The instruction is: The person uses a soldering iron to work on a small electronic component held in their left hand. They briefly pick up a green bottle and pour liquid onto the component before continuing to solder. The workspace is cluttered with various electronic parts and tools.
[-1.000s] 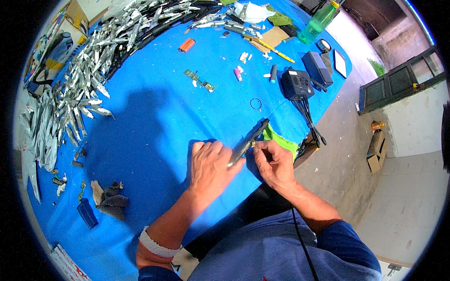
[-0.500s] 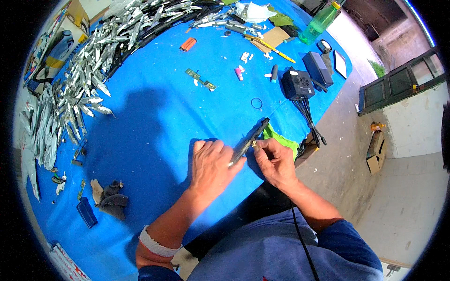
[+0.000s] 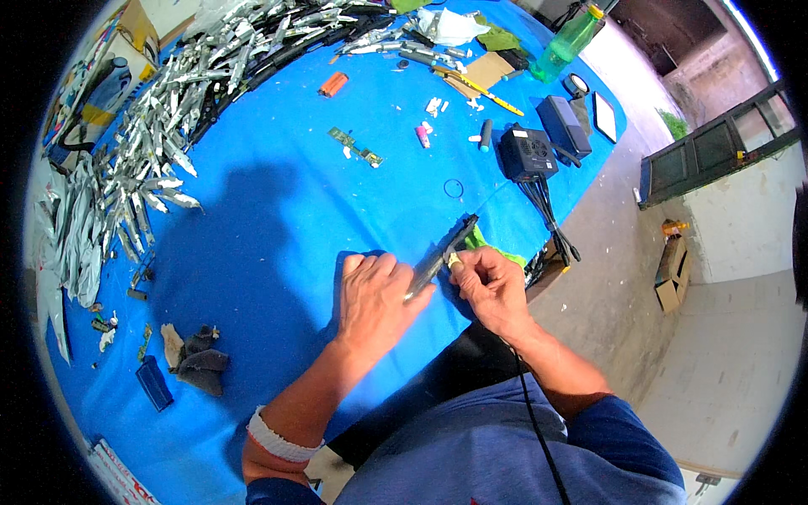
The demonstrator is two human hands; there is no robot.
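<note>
My left hand [image 3: 375, 295] is closed round the lower end of a slim dark stick-like piece [image 3: 435, 268] with a shiny, greyish side. The piece slants up and to the right above the blue table cover. My right hand [image 3: 497, 290] pinches a small pale-yellow, metallic-looking bit [image 3: 454, 259] between thumb and fingers, against the side of the dark piece. What kind of part this bit is I cannot make out. A bright green cloth [image 3: 484, 244] lies just beyond my right fingers at the table edge.
A big heap of silvery strips [image 3: 160, 126] fills the far left. A black power box [image 3: 528, 153] with cables stands at the right, near a green bottle [image 3: 566, 46]. A green circuit board [image 3: 355, 147], an orange piece [image 3: 334, 84] and grey rags [image 3: 200, 362] lie about.
The view has shifted slightly. Both hands keep their hold on the dark piece and the small bit, which is still against its side.
</note>
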